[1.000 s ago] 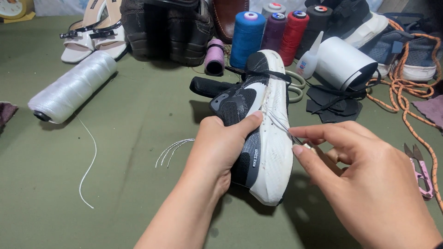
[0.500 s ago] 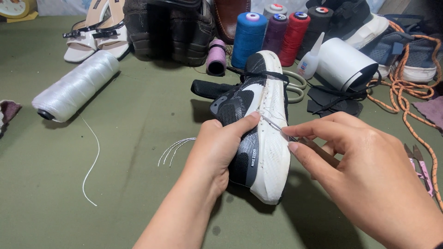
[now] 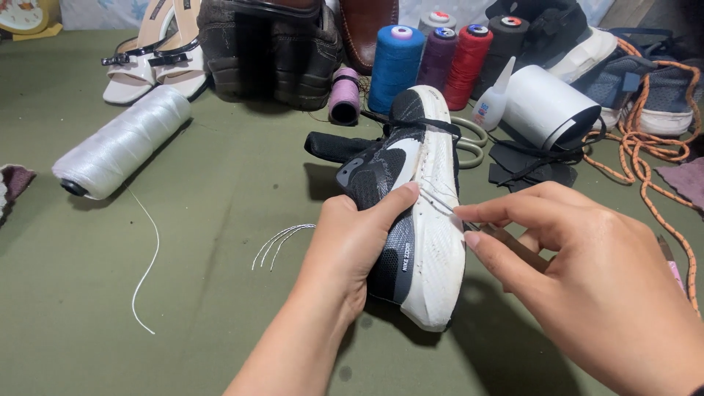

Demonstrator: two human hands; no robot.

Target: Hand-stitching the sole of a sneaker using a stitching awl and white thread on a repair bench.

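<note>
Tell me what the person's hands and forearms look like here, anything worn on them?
Both are bare: the left hand and its forearm show no glove, ring, watch or sleeve. The right hand is also ungloved and ringless, with short plain nails; a dark sliver at the frame's lower right corner may be a cuff, too little to tell.

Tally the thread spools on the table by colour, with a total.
White, lying: 1
Blue: 1
Dark purple: 1
Red: 1
Black: 1
Grey: 1
Lilac, small: 1
Total: 7
</note>
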